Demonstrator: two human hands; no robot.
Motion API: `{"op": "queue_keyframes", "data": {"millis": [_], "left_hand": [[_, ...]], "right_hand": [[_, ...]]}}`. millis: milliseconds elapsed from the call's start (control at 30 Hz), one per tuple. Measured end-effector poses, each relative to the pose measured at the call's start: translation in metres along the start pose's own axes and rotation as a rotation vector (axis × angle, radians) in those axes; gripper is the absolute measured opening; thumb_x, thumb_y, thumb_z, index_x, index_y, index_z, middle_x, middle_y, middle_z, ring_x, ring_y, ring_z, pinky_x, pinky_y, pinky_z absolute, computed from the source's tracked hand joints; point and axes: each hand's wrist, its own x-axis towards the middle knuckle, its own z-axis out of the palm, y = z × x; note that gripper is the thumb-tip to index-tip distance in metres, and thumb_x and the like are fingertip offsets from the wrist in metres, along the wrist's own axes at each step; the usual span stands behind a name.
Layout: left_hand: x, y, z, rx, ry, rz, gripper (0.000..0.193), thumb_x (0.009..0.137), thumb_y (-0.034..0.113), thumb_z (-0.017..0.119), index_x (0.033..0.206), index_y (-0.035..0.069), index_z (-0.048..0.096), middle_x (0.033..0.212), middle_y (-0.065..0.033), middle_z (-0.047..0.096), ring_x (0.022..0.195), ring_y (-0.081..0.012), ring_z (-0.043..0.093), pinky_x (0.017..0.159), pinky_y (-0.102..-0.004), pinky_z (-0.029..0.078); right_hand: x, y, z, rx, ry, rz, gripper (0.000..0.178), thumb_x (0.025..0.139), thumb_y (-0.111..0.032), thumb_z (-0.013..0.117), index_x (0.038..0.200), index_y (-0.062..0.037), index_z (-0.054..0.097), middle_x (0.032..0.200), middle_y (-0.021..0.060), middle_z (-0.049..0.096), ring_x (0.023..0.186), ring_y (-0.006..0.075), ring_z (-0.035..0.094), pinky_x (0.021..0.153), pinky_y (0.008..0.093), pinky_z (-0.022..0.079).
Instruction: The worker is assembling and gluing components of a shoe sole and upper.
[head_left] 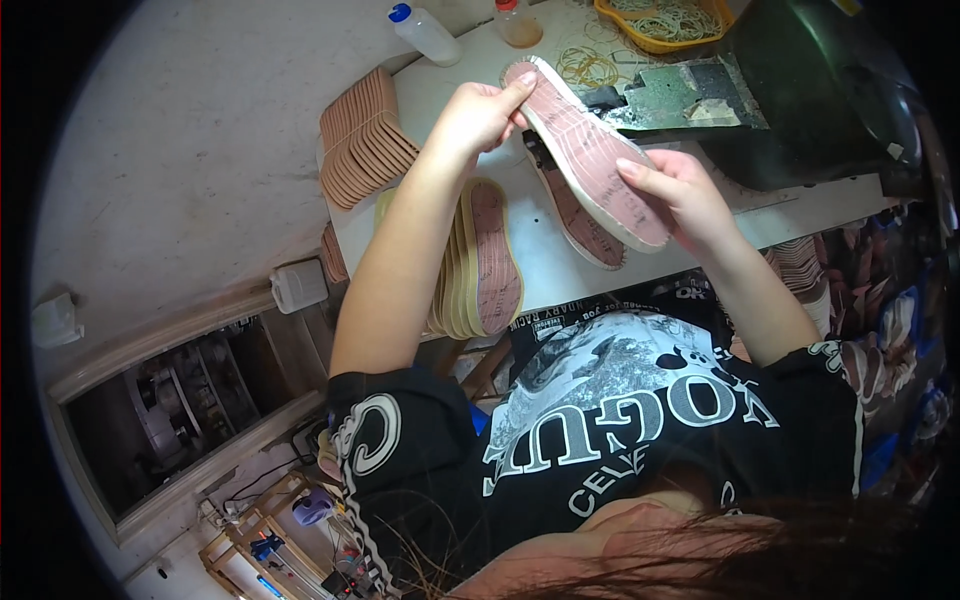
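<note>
Both my hands hold one shoe sole (585, 150), pink on its face with a white rim, above a white worktable (540, 255). My left hand (478, 115) pinches its far tip. My right hand (678, 195) grips the near end from the right side. Under the held sole another pink sole (585, 225) lies flat on the table. A fanned row of similar soles (478, 260) lies to the left, beside my left forearm.
A stack of tan insoles (362, 140) leans at the table's left edge. At the far side stand a blue-capped squeeze bottle (425, 33), a small jar (518, 25), loose rubber bands (590, 68) and a yellow tray (665, 25) holding more. A dark machine (810, 100) stands at the right.
</note>
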Motion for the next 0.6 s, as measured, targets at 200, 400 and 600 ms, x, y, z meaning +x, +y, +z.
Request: {"op": "queue_keyframes", "data": {"millis": [200,400,600], "left_hand": [[-0.027,-0.027,0.007,-0.39,0.114,0.153,0.038,0.09,0.041,0.061,0.076,0.006,0.058,0.064,-0.0006,0.057,0.044,-0.0057,0.045,0.039,-0.021,0.032],[-0.112,-0.036,0.051,-0.842,0.209,0.312,0.023,0.095,0.023,0.055,0.097,0.0,0.061,0.083,-0.0053,0.063,0.074,-0.0113,0.062,0.064,-0.0256,0.05],[-0.134,-0.029,0.073,-0.612,0.389,0.445,0.029,0.097,0.026,0.054,0.091,-0.001,0.062,0.083,-0.002,0.063,0.075,-0.0074,0.056,0.068,-0.0232,0.046]], "right_hand": [[0.0,0.01,0.037,0.005,-0.124,-0.061,0.03,0.091,-0.024,0.063,0.105,0.0025,0.063,0.093,0.0034,0.068,0.08,0.0064,0.061,0.074,0.0233,0.05],[-0.024,-0.006,0.063,-0.512,0.114,-0.489,0.025,0.081,-0.02,0.075,0.095,-0.0022,0.063,0.079,0.001,0.062,0.076,0.0082,0.058,0.07,0.0243,0.049],[-0.024,-0.019,0.065,-1.164,0.043,-0.905,0.016,0.076,-0.007,0.071,0.09,-0.0039,0.065,0.078,0.0099,0.062,0.072,0.0261,0.061,0.064,0.0346,0.048]]}}
